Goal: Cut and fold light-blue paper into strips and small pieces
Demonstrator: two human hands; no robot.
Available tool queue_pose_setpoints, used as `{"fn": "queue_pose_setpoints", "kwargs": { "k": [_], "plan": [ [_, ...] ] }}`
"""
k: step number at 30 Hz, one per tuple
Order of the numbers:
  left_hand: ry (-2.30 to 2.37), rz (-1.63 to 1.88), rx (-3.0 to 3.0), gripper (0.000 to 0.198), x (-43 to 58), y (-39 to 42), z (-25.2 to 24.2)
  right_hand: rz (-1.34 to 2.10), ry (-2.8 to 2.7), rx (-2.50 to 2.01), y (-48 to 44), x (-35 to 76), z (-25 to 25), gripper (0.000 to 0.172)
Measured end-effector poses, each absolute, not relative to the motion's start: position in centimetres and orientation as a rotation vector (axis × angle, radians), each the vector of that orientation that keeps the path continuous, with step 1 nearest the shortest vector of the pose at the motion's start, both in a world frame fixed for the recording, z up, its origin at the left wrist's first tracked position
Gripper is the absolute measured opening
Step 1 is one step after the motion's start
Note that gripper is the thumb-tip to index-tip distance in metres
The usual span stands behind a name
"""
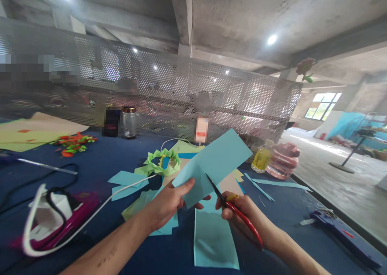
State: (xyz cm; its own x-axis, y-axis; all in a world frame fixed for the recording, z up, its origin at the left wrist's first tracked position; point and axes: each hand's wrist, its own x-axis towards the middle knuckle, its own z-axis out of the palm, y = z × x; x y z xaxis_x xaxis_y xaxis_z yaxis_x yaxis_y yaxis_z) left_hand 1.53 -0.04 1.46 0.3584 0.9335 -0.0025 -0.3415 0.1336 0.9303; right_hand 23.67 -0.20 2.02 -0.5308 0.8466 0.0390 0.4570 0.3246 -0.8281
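Observation:
My left hand (175, 196) grips a light blue sheet of paper (222, 154) near its lower left edge, thumb on top. The sheet is raised above the table and tilts up to the right. In my right hand (242, 210) is a pair of scissors (246, 222) with red handles and dark blades. Their tip lies against the lower part of the sheet; whether the paper sits between the blades I cannot tell. Below lies another light blue sheet (214, 240). More blue pieces (128, 182) and a green folded-paper ring (163, 162) are to the left.
A magenta power strip (87, 200) with a white cable stands at left. A glue gun (344, 236) lies at right. A yellow-labelled bottle (261, 158), a pink bottle (284, 160), blue strips (281, 183) and a glass jar (129, 124) stand or lie farther back. A perforated screen (169, 81) borders the table.

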Motion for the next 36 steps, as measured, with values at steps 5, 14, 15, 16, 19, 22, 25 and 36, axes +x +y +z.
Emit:
{"fn": "queue_pose_setpoints", "kwargs": {
  "k": [5, 14, 15, 16, 19, 22, 25, 36],
  "plan": [
    [0.759, 1.053, 1.040, 0.045, 1.6, -0.1, 1.6, 1.030, -2.118, -1.160, -0.6, 23.3, 2.2, 0.047],
    [0.738, 1.093, 1.154, 0.040, 1.7, 0.2, 0.8, 1.046, -2.226, -1.017, -1.2, 23.5, 2.4, 0.052],
    [0.735, 1.086, 1.167, 0.039, 1.9, 0.1, 0.8, 1.092, -2.203, -1.024, -1.4, 23.5, 2.3, 0.050],
    [0.731, 1.079, 1.179, 0.039, 2.0, 0.0, 0.8, 1.115, -2.189, -1.028, -1.5, 23.4, 2.2, 0.048],
    [0.723, 1.057, 1.202, 0.039, 2.3, -0.2, 0.7, 1.082, -2.189, -1.006, -1.6, 23.3, 1.9, 0.044],
    [0.708, 1.041, 1.216, 0.040, 2.5, -0.3, 0.4, 1.063, -2.201, -0.953, -1.6, 23.0, 2.1, 0.044],
    [0.712, 1.045, 1.213, 0.041, 2.6, -0.3, 0.4, 1.009, -2.214, -0.907, -1.7, 22.6, 2.5, 0.048],
    [0.735, 1.046, 1.186, 0.043, 2.5, -0.4, 0.7, 0.966, -2.238, -0.825, -1.1, 22.1, 2.8, 0.055]
  ]
}}
